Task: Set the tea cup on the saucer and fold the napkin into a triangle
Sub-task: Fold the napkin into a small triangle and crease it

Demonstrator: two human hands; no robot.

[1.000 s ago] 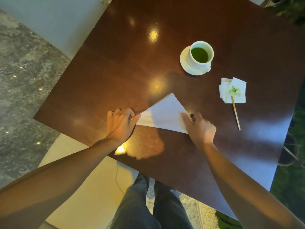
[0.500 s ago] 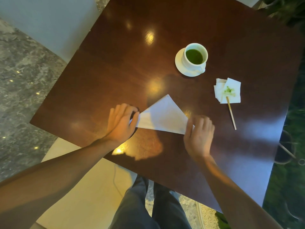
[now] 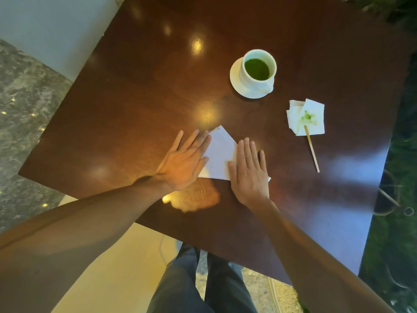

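Observation:
A white tea cup (image 3: 259, 71) full of green tea stands on a white saucer (image 3: 237, 79) at the far middle of the dark wooden table (image 3: 135, 98). Nearer to me lies a white napkin (image 3: 220, 154) folded into a triangle, its tip pointing away from me. My left hand (image 3: 185, 164) lies flat with fingers spread on the napkin's left side. My right hand (image 3: 249, 172) lies flat on its right side. Both palms press down and hide the napkin's lower corners.
A stained, crumpled white tissue (image 3: 308, 117) with a wooden stir stick (image 3: 312, 150) lies to the right of the napkin. The table's near edge runs just below my wrists. A pale seat (image 3: 108, 263) and my legs (image 3: 198, 285) are beneath it.
Both hands have moved from pinching the napkin's outer corners to lying flat on top of it, fingers extended. The cup and saucer have stayed in place.

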